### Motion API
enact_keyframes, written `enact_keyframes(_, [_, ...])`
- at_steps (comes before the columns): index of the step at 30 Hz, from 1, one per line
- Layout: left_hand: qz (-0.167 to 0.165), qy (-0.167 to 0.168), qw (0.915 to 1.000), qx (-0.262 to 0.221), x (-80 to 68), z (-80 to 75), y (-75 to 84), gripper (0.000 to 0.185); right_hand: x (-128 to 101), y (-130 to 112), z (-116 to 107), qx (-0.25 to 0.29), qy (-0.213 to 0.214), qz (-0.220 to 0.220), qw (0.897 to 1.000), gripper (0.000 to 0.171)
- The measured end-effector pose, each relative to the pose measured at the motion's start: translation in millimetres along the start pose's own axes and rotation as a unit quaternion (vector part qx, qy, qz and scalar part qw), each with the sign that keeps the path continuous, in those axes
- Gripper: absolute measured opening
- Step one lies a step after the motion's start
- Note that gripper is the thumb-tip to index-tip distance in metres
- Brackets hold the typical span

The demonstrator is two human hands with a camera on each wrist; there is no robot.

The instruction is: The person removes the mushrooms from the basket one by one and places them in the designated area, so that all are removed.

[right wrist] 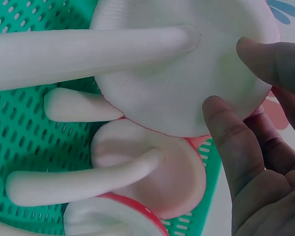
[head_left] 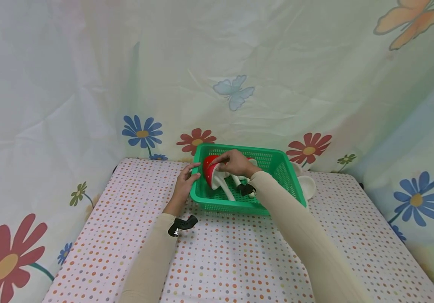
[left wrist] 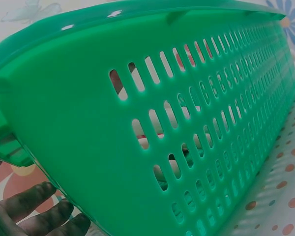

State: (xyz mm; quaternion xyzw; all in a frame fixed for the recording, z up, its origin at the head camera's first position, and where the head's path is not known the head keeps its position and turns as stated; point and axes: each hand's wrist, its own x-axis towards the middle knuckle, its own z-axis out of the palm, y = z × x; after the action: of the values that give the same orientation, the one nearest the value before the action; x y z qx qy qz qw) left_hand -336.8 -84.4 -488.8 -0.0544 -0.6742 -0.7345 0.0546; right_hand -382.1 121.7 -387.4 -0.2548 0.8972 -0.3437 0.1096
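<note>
A large decorative mushroom (head_left: 210, 171) with a red, white-dotted cap leans in the left end of a green plastic basket (head_left: 217, 205). My right hand (head_left: 236, 162) holds it by the cap's edge. In the right wrist view, fingertips lie on the white underside (right wrist: 152, 93) while other fingers go behind the rim. Smaller mushrooms (right wrist: 147, 162) with pale curved stems sit beside it in the basket. My left hand (head_left: 184, 182) grips the basket's left end at the rim. Several of its fingers (left wrist: 44, 211) show against the end wall in the left wrist view.
White rounded pieces (head_left: 307, 187) lie just right of the basket, partly hidden by it. The basket stands near the back of a table with a dotted cloth (head_left: 217, 256). A flower-printed sheet (head_left: 186, 92) hangs close behind the table.
</note>
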Motion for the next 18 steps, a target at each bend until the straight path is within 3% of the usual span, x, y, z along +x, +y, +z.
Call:
enact_keyframes(8, [-0.009,-0.010,0.9999,-0.003,-1.5,-1.0,1.1,0.038,-2,1,-5,0.031,-0.004,0.023,0.999,0.025])
enact_keyframes(13, [-0.017,-0.031,0.9994,-0.007,-4.9,-2.3,8.4,0.042,-5,0,-10,0.022,0.008,0.027,0.999,0.026])
enact_keyframes(18, [-0.005,-0.024,0.9997,-0.008,-4.6,-0.9,6.9,0.041,-8,1,-14,0.009,0.015,0.028,0.999,0.026])
